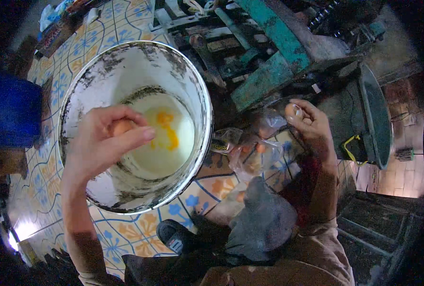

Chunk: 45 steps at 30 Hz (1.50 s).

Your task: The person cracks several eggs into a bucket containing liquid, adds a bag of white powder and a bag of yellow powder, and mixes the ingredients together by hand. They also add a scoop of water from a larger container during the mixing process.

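Note:
A large white bucket [200, 90] with dark smears inside stands on the floor at the left. Orange egg yolk [173, 138] lies in pale liquid at its bottom. Above the bucket, my left hand [100, 145] is curled around a brown egg [121, 127], mostly covered by the fingers. Off to the right, over the bags, my right hand [314, 126] grips a brown eggshell [292, 110] with a white patch showing; whether it is whole or broken is hard to tell. Below and left of that hand, a clear plastic bag [250, 162] holds brown eggs.
A green metal frame [264, 78] of a machine rises beyond the bucket. At the right is a large dark tub [381, 114] with a yellow cord [350, 148]. A blue container [14, 109] sits at the far left. My shoe [174, 236] rests on patterned tiles [147, 231].

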### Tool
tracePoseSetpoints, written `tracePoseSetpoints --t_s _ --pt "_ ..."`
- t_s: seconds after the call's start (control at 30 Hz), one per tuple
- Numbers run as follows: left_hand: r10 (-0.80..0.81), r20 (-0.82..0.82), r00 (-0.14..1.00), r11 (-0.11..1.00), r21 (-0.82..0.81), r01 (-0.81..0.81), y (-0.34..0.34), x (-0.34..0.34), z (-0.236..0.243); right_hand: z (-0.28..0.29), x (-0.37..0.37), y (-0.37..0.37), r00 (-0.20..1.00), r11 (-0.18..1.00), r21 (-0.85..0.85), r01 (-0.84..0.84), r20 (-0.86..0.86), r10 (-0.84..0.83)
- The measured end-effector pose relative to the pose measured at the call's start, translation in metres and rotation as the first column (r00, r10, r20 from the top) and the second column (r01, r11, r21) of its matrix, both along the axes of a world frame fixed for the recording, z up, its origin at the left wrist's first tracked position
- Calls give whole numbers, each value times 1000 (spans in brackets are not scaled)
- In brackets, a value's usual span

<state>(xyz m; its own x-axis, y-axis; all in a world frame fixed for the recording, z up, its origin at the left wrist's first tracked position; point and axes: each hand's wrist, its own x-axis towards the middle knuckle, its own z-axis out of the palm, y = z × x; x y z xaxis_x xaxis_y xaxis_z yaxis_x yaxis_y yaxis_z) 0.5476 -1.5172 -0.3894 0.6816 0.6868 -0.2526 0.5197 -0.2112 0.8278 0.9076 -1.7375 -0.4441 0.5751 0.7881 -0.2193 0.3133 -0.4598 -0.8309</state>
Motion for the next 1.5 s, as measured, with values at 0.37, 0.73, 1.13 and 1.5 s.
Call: tracePoseSetpoints --t_s 0.37,0.73,1.13,1.5 --pt "268 -25 963 962 -50 -269 14 -75 -13 -93 61 5 501 936 -351 9 812 300" --pt "411 418 810 898 -35 -438 23 -82 -20 87 -176 117 541 650 -123 -750 451 710" --pt "605 652 457 731 -228 -642 8 -77 6 -239 -234 299 -11 -116 162 -980 538 843" --pt "524 788 323 787 -304 -536 21 -72 -43 -490 -238 243 220 400 -91 -912 714 664"
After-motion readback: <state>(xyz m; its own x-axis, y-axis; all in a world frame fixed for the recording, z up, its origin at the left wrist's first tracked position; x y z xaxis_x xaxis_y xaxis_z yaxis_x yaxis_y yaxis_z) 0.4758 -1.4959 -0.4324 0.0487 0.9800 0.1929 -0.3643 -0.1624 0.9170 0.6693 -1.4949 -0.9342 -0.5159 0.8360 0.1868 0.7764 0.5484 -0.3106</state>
